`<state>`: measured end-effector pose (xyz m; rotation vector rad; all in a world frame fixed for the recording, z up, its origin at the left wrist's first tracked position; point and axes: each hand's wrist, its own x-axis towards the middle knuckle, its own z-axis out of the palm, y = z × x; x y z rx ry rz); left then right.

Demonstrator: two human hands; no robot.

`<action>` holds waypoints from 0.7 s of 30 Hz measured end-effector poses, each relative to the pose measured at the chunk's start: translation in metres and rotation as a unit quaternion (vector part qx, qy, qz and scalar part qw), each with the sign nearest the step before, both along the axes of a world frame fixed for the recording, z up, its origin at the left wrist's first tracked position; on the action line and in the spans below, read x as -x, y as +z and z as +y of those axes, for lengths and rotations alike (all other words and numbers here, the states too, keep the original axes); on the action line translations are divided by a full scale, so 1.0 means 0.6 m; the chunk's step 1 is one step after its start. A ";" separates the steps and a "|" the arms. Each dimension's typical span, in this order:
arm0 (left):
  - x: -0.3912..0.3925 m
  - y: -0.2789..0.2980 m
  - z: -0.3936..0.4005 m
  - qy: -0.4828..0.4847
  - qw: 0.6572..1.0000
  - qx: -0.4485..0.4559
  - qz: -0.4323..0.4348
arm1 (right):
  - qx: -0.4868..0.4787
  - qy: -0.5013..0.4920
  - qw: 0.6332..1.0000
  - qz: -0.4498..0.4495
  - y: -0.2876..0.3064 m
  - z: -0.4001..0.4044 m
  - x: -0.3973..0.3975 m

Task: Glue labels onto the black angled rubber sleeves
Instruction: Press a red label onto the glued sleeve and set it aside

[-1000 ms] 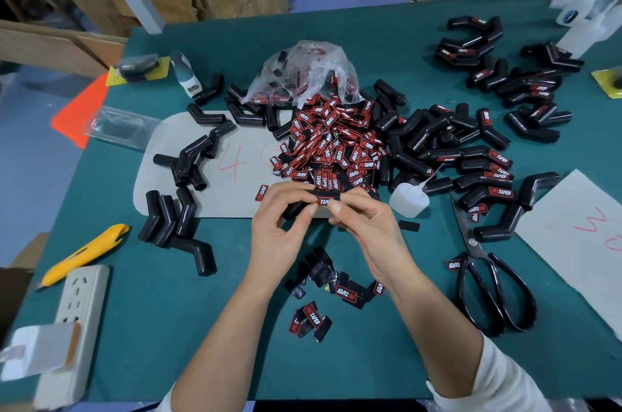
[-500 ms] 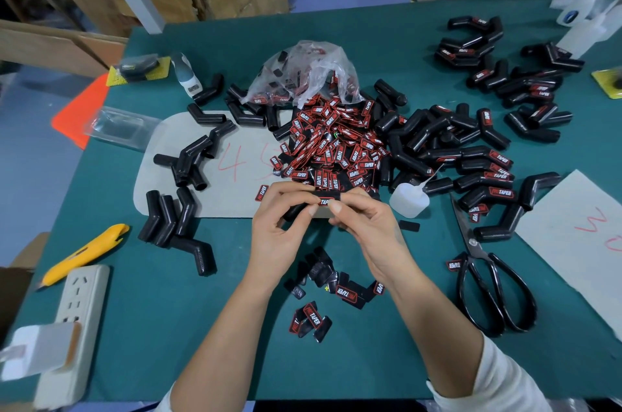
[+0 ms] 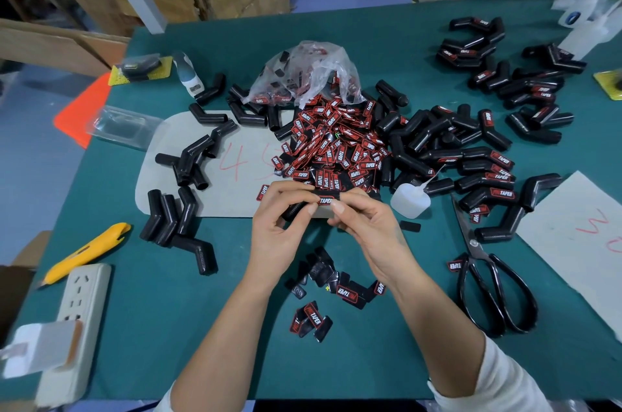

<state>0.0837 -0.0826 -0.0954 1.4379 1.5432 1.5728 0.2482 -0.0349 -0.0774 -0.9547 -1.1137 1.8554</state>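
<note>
Red-black "TAPER" label (image 3: 325, 200) pinched between left hand (image 3: 281, 233) and right hand (image 3: 368, 229), pressed onto black sleeve (image 3: 296, 209) gripped in curled left fingers; "45" on card (image 3: 215, 199).

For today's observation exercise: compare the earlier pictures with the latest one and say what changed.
Almost nothing. The left hand and right hand keep pinching the same sleeve with its label between them; the fingers barely shift. The glue bottle, scissors and label pile stay put.
</note>
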 end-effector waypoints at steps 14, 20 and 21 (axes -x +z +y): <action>0.000 -0.002 -0.001 -0.009 1.000 -0.004 0.011 | 0.003 -0.011 1.000 0.005 0.004 -0.001 0.002; 0.003 -0.004 0.000 -0.013 1.000 -0.001 0.008 | 0.007 -0.011 1.000 0.003 0.001 0.001 0.001; 0.004 -0.004 0.000 -0.013 1.000 -0.001 0.004 | 0.006 -0.010 1.000 0.003 0.001 0.001 0.000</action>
